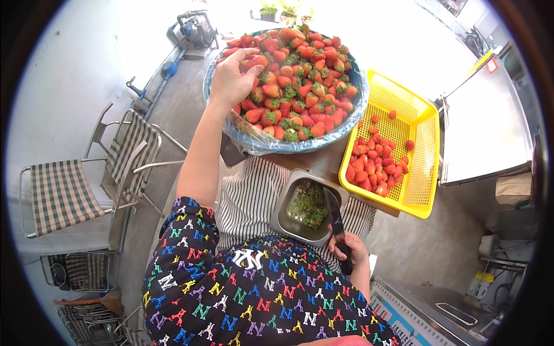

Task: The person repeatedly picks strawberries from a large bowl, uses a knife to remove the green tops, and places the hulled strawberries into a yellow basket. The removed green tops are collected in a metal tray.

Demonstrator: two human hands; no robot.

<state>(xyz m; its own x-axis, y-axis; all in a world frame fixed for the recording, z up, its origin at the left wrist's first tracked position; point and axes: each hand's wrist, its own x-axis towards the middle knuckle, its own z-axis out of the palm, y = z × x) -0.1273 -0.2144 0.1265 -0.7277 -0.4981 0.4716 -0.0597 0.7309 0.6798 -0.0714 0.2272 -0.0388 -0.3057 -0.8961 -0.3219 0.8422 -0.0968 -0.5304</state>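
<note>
My left hand reaches over the near left of a big blue basin heaped with strawberries, most still bearing green leaves. Between its fingers and thumb is a single strawberry. Lower down, my right hand grips the black handle of a knife, whose dark blade points up over the right side of a steel pan. Cut green strawberry tops lie inside that pan, close to my lap. Hulled red strawberries are gathered in the near part of a yellow plastic basket.
Clear plastic film lines the basin's rim. A checked folding chair stands at left, near a pump and pipes by the wall. To the right is a white-topped appliance. A steel counter lies at lower right.
</note>
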